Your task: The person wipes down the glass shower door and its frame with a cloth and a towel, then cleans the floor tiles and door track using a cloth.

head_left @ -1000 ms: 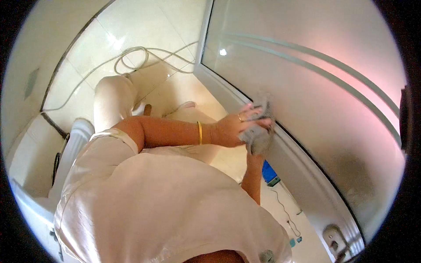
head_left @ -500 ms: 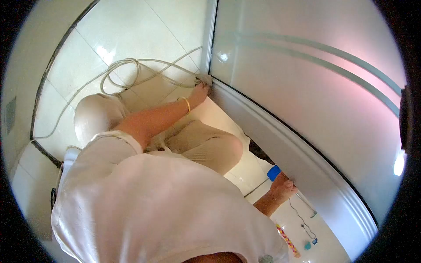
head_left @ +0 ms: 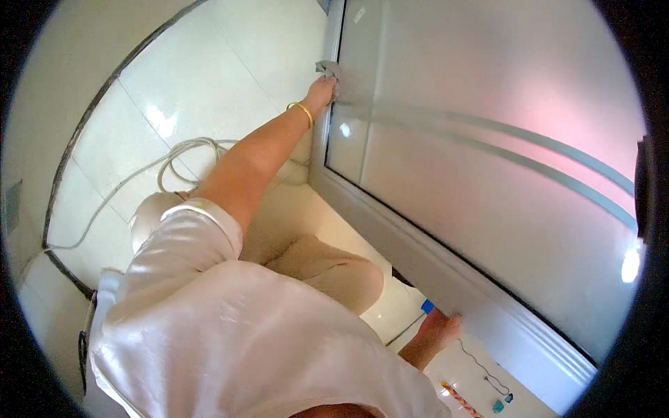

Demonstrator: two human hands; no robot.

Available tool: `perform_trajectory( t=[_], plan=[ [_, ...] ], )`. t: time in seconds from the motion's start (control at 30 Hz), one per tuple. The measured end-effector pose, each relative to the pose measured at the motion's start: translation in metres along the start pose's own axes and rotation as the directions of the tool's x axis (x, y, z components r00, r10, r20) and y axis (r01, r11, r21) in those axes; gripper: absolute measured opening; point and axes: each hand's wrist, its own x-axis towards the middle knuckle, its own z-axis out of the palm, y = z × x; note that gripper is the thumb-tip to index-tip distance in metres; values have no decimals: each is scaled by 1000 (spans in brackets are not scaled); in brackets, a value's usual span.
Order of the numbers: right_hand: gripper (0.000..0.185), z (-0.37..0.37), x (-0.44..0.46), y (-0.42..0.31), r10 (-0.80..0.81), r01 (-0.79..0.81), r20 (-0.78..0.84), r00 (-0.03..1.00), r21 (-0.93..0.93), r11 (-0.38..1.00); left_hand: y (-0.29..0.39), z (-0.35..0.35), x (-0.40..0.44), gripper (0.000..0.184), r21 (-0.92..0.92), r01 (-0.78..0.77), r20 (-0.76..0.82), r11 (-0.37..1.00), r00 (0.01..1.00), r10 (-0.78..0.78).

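My left hand (head_left: pixel 322 92), with a gold bracelet at the wrist, presses a grey cloth (head_left: pixel 327 68) to the upright side of a white door frame (head_left: pixel 453 279). Its fingers are closed around the cloth. The frame borders a large frosted glass panel (head_left: pixel 488 188) with two curved stripes. My right hand (head_left: pixel 442 329) is at the frame's lower edge, its thumb side showing and its other fingers mostly hidden by the rail; it appears to grip the edge.
A looped pale hose (head_left: pixel 185 157) lies on the tiled floor (head_left: pixel 202 76) at the left. Near my right hand are a blue object (head_left: pixel 427 306), a thin cord (head_left: pixel 481 366), a red and yellow strip (head_left: pixel 460 399) and small teal pieces (head_left: pixel 498 406). My bent knee (head_left: pixel 355 282) is beside the door.
My left hand has gone from the middle of the lower rail to the corner, then up the upright side with the cloth. My right hand has come away from the cloth to the rail's lower edge.
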Motion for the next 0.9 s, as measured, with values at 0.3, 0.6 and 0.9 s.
perform_trajectory(
  t=[0.3, 0.6, 0.9],
  plan=[
    [76, 17, -6, 9, -25, 34, -180, 983, 48, 998, -22, -2, -35, 38, 332, 161, -313, 930, 948, -53],
    [78, 50, -1, 23, -145, 160, -345, 927, 16, 987, 20, -13, 112, 17, 717, -239, -123, 655, 882, 455],
    [84, 48, -17, 16, -50, 90, -518, 854, 52, 995, 195, 2, 202, 45, -357, -22, -37, 934, 999, 10]
  ],
)
